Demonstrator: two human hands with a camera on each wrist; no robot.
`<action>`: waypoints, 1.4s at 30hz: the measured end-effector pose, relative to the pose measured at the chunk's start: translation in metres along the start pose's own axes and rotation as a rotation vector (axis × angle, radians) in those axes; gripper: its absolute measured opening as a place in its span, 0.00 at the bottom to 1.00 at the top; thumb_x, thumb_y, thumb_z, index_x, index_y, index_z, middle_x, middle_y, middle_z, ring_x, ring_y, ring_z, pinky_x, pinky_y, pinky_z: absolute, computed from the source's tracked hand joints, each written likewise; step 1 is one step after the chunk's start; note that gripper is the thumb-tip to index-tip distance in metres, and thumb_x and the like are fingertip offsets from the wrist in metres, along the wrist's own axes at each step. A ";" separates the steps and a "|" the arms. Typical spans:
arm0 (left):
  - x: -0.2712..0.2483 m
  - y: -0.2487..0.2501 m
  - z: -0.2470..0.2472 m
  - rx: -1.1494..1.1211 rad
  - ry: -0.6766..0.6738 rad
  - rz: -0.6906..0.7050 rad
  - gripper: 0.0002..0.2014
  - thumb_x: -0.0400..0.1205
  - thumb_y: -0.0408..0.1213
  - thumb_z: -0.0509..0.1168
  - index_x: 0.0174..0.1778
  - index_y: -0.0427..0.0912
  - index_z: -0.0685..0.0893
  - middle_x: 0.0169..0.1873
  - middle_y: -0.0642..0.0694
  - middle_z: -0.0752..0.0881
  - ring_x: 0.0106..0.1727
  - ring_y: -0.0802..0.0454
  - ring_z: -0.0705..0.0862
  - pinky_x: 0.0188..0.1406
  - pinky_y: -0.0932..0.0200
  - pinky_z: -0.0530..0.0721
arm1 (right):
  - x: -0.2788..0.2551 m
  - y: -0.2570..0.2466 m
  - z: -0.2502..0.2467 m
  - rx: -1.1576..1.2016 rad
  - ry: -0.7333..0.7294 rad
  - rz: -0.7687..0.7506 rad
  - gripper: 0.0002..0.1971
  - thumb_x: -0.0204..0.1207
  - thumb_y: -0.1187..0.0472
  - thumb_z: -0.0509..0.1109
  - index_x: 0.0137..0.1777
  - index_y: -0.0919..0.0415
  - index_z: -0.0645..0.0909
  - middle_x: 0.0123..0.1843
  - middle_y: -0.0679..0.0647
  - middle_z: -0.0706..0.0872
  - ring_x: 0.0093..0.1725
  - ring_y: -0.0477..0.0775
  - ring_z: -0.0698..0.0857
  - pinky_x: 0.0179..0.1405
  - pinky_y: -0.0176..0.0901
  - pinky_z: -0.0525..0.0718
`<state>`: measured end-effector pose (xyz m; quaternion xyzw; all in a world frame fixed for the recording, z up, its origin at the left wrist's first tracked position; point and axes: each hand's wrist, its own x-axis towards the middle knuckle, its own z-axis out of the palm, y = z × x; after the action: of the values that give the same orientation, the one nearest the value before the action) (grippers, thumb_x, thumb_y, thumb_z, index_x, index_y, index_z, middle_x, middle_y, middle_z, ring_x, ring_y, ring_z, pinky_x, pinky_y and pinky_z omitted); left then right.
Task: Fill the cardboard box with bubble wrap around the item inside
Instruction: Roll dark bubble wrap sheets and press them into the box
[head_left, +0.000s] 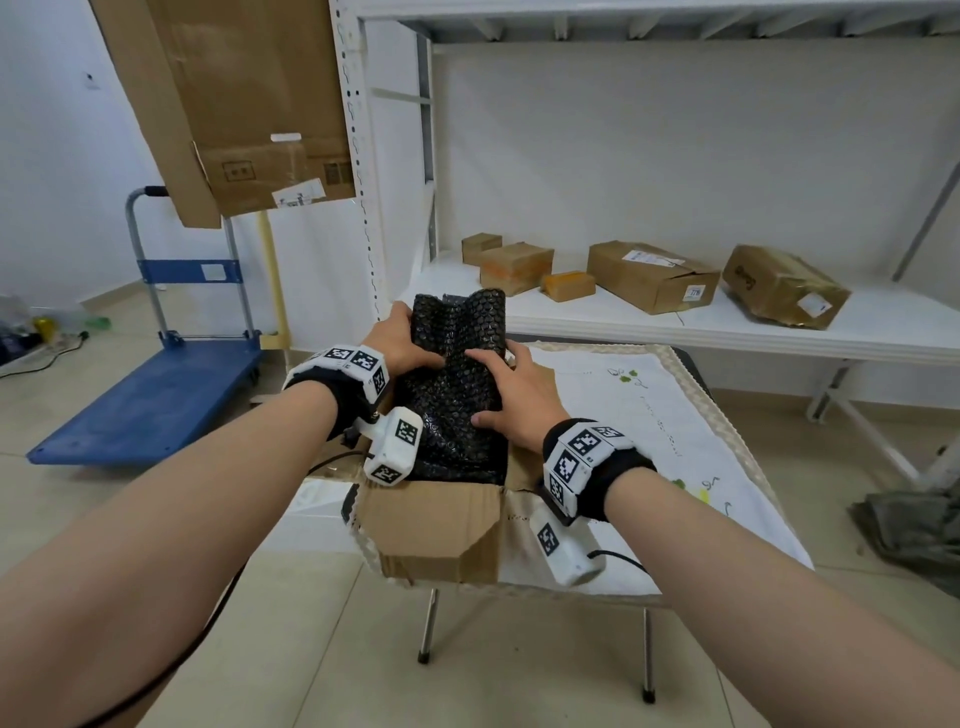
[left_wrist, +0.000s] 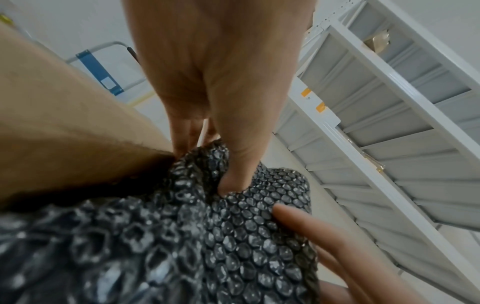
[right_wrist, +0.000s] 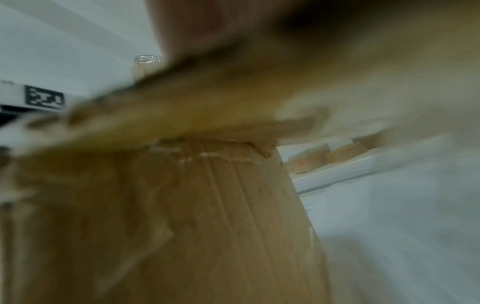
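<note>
A sheet of black bubble wrap (head_left: 457, 374) stands out of the open cardboard box (head_left: 441, 525), its top above the rim. My left hand (head_left: 400, 338) grips the sheet's left edge, the thumb (left_wrist: 233, 179) dug into the front and the fingers behind. My right hand (head_left: 519, 400) lies on the wrap's right side with its index finger (left_wrist: 298, 222) stretched flat across the bubbles. The wrap hides whatever is inside the box. The blurred right wrist view shows only the box's outer wall (right_wrist: 207, 226).
The box sits on a small folding table with a white cloth (head_left: 649, 415). Behind it a white shelf (head_left: 727, 332) carries several taped boxes. A blue platform cart (head_left: 156, 400) stands on the left, flattened cardboard (head_left: 234, 104) leans above it, and a dark bag (head_left: 914, 530) lies on the floor right.
</note>
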<state>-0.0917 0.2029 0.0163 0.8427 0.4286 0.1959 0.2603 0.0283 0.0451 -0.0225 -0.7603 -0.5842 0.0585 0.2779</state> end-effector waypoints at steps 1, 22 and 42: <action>0.001 -0.001 0.000 0.006 0.006 0.006 0.40 0.72 0.42 0.78 0.74 0.37 0.63 0.63 0.36 0.81 0.64 0.38 0.81 0.58 0.52 0.76 | 0.001 -0.001 -0.002 -0.023 -0.005 -0.002 0.42 0.71 0.57 0.81 0.82 0.44 0.64 0.85 0.59 0.54 0.77 0.65 0.73 0.75 0.55 0.74; -0.016 0.033 -0.029 -0.550 0.016 -0.106 0.26 0.54 0.31 0.60 0.50 0.35 0.80 0.34 0.44 0.77 0.41 0.46 0.76 0.35 0.60 0.74 | 0.030 0.010 -0.018 0.945 0.064 0.328 0.49 0.78 0.50 0.73 0.87 0.50 0.40 0.64 0.63 0.86 0.59 0.59 0.88 0.63 0.55 0.84; -0.040 0.032 -0.030 -0.650 -0.111 -0.119 0.19 0.82 0.31 0.64 0.67 0.44 0.68 0.48 0.37 0.82 0.37 0.50 0.83 0.27 0.60 0.83 | 0.017 -0.008 -0.036 0.978 0.163 0.260 0.39 0.81 0.69 0.67 0.85 0.43 0.54 0.63 0.65 0.83 0.51 0.54 0.85 0.51 0.49 0.88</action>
<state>-0.1108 0.1616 0.0553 0.6984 0.3771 0.2606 0.5496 0.0413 0.0495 0.0160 -0.6097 -0.3655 0.2999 0.6362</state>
